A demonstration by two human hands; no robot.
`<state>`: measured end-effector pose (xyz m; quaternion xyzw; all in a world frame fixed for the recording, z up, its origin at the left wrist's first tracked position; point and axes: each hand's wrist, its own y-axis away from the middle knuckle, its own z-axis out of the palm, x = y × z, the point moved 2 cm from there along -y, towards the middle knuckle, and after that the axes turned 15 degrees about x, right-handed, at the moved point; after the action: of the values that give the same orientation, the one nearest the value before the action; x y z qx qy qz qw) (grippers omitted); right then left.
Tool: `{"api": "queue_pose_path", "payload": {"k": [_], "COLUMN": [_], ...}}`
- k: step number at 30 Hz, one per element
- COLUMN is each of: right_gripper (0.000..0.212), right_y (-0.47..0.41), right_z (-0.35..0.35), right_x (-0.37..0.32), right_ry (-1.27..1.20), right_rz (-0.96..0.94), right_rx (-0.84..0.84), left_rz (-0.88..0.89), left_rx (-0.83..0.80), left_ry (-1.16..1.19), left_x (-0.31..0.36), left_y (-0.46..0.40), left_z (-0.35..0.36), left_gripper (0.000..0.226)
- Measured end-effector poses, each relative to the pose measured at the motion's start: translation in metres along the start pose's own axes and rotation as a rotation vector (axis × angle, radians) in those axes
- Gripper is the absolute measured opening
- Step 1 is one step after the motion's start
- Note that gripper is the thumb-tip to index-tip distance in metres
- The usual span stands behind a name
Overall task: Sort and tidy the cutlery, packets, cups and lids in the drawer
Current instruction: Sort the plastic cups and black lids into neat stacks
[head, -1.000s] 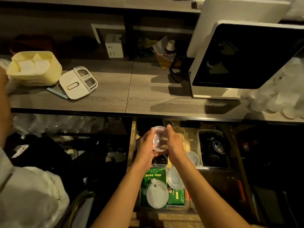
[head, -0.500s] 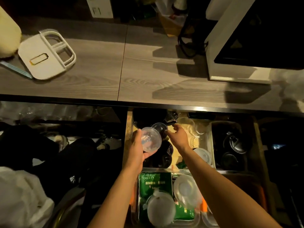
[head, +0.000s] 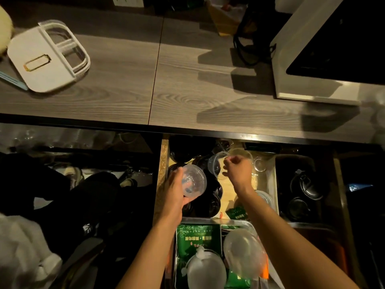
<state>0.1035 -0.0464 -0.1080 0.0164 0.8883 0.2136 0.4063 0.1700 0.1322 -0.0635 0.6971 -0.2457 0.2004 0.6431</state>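
My left hand (head: pixel 175 193) grips a small clear cup (head: pixel 192 181) from the side, its fingers wrapped around the wall and its open mouth tipped toward my right. I judge it is held that way so a second cup can slide into it and the two can be stacked. My right hand (head: pixel 237 171) is further back in the drawer (head: pixel 163 163), its fingers pinched on the rim of another clear cup (head: pixel 214 163), which sits tilted just above the dark lids (head: pixel 210 197) piled in the left rear compartment. The pinch on the rim looks chosen because the cup lies among other things and only its edge is free to take.

The two cups are near each other but apart, both over the back left part of the drawer. Behind the right hand a further clear cup (head: pixel 241 153) shows, partly hidden by the knuckles. To the right, a separate dark bin (head: pixel 295 163) holds black lids (head: pixel 308 184). Nearest me a metal tray (head: pixel 208 220) carries green packets (head: pixel 198 236) with two clear domed lids (head: pixel 243 251) lying on top, so I judge sorting has only begun.

Above the drawer, the wooden surface (head: pixel 187 84) carries a white box lid (head: pixel 45 57) at the left and a white appliance (head: pixel 325 49) at the right.
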Motion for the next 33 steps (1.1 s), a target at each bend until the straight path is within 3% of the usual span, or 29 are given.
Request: {"api": "queue_pose_path", "payload": {"k": [3,6,10,14,17,21,23,25,27,29,33], "right_gripper": [0.014,0.024,0.031,0.029,0.031,0.034,0.033,0.025,0.023,0.039,0.042], "right_y": [0.020,0.043,0.062,0.064,0.065,0.067,0.061,0.048,0.027,0.004,-0.039], "right_z": [-0.033,-0.054,-0.055,-0.048,-0.046,-0.043,-0.041,-0.038,-0.035,-0.032,-0.007], "right_x": [-0.025,-0.041,-0.035,-0.017,-0.015,-0.010,-0.005,-0.003,0.000,-0.001,-0.008], "right_ry": [-0.247,-0.325,-0.223,-0.021,-0.030,-0.125,-0.177,-0.227,-0.133,0.052,0.442], "right_rz": [0.019,-0.047,-0.164,-0.291,-0.281,-0.175,-0.085,-0.049,-0.132,-0.249,-0.433], "right_rx": [-0.007,-0.064,-0.061,0.028,-0.052,-0.238,-0.325,-0.302,-0.106,0.037,-0.005], "left_rz": [0.055,0.024,0.009,-0.007,0.033,0.017,-0.006,-0.016,-0.022,-0.018,0.023], "left_rx": [-0.072,-0.126,-0.214,-0.326,-0.411,-0.335,-0.272,-0.223,-0.160,-0.115,-0.120], "left_ry": [-0.050,-0.023,-0.055,-0.080,-0.133,-0.109,-0.112,-0.130,-0.109,-0.061,-0.033], "left_x": [0.004,0.005,0.001,-0.007,-0.015,-0.018,-0.018,-0.016,-0.012,-0.008,-0.006], "left_y": [0.009,0.020,0.033,0.037,0.038,0.035,0.029,0.020,0.013,0.005,-0.008], "left_z": [0.004,0.011,0.025,0.035,0.043,0.052,0.054,0.055,0.056,0.058,0.059], "left_gripper": [0.021,0.017,0.024,0.047,0.049,0.018,0.014,0.015,0.016,0.022,0.021]}}
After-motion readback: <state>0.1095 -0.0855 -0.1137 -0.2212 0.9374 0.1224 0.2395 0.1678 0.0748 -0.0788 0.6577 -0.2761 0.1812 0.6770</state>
